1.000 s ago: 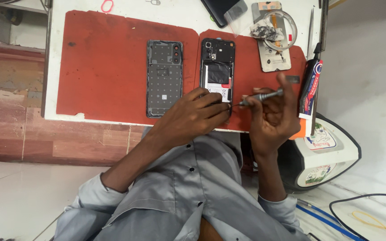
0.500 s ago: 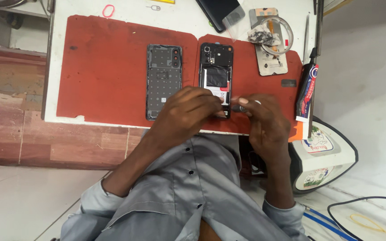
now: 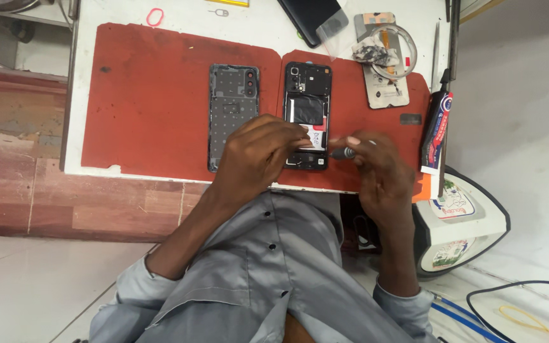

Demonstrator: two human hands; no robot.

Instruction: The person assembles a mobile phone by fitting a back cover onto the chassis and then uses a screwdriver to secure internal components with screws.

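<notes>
An opened black phone (image 3: 307,101) lies on the red mat (image 3: 147,95), its insides and a white label showing. My left hand (image 3: 258,155) rests over the phone's lower part, fingertips pressing near the white label. My right hand (image 3: 373,168) grips a small screwdriver (image 3: 344,152), its tip pointing at the phone's lower right edge. The phone's removed back cover (image 3: 233,108) lies just left of the phone, partly under my left hand.
A dark phone (image 3: 312,18) and a plastic bag sit at the table's far edge. A grey plate with a wire coil (image 3: 386,60) lies right of the open phone. A tube (image 3: 436,130) lies at the mat's right edge. A white appliance (image 3: 462,219) stands beyond the table.
My right hand has lowered from a raised pose and brought the screwdriver down to the phone's lower edge. My left hand stayed on the phone.
</notes>
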